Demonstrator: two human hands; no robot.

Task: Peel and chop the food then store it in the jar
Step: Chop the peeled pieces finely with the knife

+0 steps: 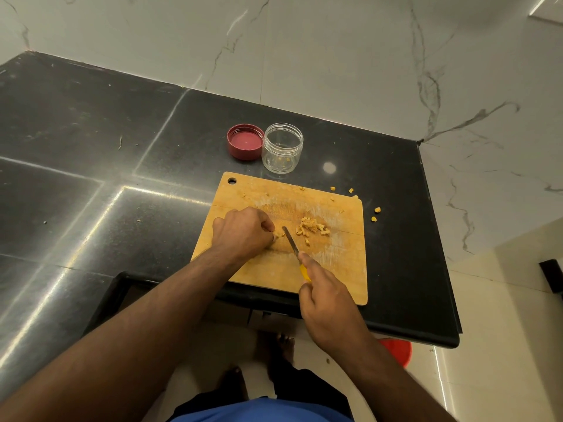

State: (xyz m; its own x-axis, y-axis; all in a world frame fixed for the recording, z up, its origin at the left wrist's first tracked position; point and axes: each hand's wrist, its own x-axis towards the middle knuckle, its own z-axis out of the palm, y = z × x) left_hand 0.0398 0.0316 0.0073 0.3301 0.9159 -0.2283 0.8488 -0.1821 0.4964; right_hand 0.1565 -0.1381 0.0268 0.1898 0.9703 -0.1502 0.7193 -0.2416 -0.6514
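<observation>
Nearest the person, the right hand (327, 300) is curled around the yellow handle of a knife (292, 242), with the index finger stretched along the top toward the blade. The blade slants up and to the left across the middle of the wooden cutting board (243, 196), its tip close to the left hand's fingertips.

The left hand (242, 231) rests on the left part of the cutting board, its fingers bent and bunched together, pinching a small piece of food (276, 236) against the wood just left of the blade. Most of that piece is hidden under the fingers.

Right of the blade, near the board's centre, lies a small heap of chopped pieces (312, 228), pale yellow-brown. A few stray bits (377, 210) sit on the black counter (91, 132) off the board's right and far-right edges.

Beyond the board's far edge stands a clear jar (282, 147), upright and open, with a couple of tiny bits at its bottom. A red lid (245, 141) lies inner side up, touching the jar's left side.
</observation>
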